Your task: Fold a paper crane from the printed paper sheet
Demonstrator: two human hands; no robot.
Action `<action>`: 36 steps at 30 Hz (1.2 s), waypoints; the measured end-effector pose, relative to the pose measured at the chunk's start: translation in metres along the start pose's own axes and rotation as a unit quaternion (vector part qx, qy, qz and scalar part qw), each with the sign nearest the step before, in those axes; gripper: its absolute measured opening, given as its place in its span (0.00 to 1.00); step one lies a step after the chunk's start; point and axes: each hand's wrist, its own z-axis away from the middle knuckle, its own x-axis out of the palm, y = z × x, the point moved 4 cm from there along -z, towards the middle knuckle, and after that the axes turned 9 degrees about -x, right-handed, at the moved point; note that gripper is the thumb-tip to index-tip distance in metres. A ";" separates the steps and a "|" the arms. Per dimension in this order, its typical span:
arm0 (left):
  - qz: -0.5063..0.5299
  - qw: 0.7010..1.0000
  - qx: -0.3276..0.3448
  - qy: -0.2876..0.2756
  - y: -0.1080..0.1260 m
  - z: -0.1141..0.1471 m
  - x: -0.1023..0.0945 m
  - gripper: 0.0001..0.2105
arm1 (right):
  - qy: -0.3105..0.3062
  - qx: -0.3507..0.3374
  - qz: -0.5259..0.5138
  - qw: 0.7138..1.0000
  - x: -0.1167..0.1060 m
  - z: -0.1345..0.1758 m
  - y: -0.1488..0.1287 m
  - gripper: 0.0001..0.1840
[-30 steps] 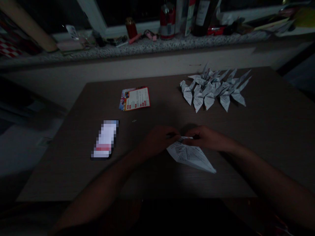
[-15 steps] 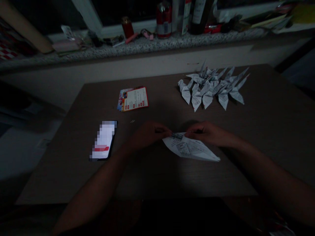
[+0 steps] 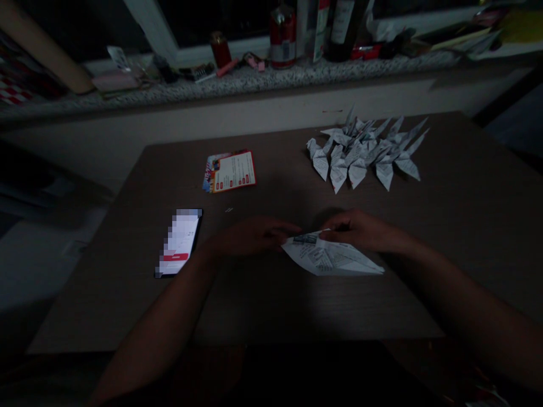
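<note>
Folded paper [image 3: 339, 260], covered in print, was held over the middle of the tabletop [image 3: 254, 305], between its far and near edges, with its upper rim pinched by the right hand [image 3: 360, 229]. The left hand [image 3: 248, 236] was placed at the paper's left corner, though whether it was closed there could not be told. Paper birds [image 3: 360, 155] were clustered toward the far right corner, while a phone [image 3: 180, 240] was laid near the left edge.
</note>
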 end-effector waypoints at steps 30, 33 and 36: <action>0.003 0.992 -0.034 0.123 0.001 -0.019 0.014 0.13 | 0.037 -0.014 0.062 0.997 -0.008 -0.012 -0.020 0.15; -0.001 0.989 -0.024 0.146 0.004 -0.019 0.012 0.12 | 0.005 -0.030 0.081 0.996 -0.004 -0.019 -0.024 0.15; 0.007 0.991 -0.021 0.135 0.006 -0.020 0.012 0.09 | -0.012 -0.042 0.103 0.994 0.000 -0.025 -0.026 0.15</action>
